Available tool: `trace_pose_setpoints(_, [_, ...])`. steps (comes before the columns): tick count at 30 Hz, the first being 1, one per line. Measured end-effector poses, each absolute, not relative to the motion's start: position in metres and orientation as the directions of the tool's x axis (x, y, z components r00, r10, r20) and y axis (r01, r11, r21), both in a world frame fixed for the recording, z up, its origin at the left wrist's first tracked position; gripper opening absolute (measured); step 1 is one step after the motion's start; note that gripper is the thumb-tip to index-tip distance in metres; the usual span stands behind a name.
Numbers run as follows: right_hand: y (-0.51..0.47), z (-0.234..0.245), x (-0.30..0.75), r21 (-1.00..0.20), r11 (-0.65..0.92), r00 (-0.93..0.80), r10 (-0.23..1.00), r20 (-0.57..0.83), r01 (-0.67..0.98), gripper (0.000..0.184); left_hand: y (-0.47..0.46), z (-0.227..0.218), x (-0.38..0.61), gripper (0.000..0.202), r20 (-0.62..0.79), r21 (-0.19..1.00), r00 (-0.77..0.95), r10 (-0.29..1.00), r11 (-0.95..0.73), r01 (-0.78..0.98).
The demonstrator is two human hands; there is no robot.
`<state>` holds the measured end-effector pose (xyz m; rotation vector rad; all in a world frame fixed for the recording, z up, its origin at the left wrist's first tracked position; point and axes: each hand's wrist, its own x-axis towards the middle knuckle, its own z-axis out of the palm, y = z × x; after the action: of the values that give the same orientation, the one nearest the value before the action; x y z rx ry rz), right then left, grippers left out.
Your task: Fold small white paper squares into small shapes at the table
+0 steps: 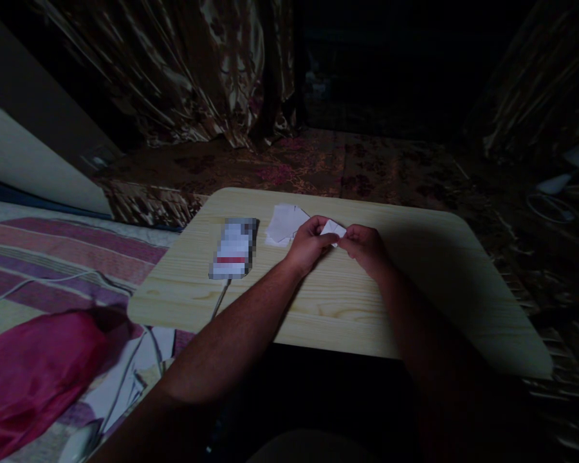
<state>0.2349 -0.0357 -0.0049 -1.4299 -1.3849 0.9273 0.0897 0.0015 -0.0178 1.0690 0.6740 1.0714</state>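
Note:
Both my hands meet over the middle of a light wooden table point(415, 302). My left hand point(309, 243) and my right hand point(364, 247) pinch a small white piece of paper point(332, 228) between their fingertips, just above the tabletop. Both hands have their fingers closed on it. A small pile of white paper sheets point(284, 224) lies flat on the table just behind and to the left of my left hand.
A phone point(234, 248) with a cable lies on the table's left part. A striped cloth point(53, 257) and a pink fabric point(33, 373) lie on the left. A patterned carpet point(318, 164) and dark curtains point(183, 71) are beyond the table.

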Motion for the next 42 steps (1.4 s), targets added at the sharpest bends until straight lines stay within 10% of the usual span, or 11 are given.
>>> trace_pose_setpoints(42, [-0.0401, 0.0004, 0.2323, -0.946, 0.055, 0.048, 0.996, 0.074, 0.321, 0.022, 0.0006, -0.0145, 0.0878, 0.037, -0.036, 0.897, 0.414, 0.91, 0.212, -0.388])
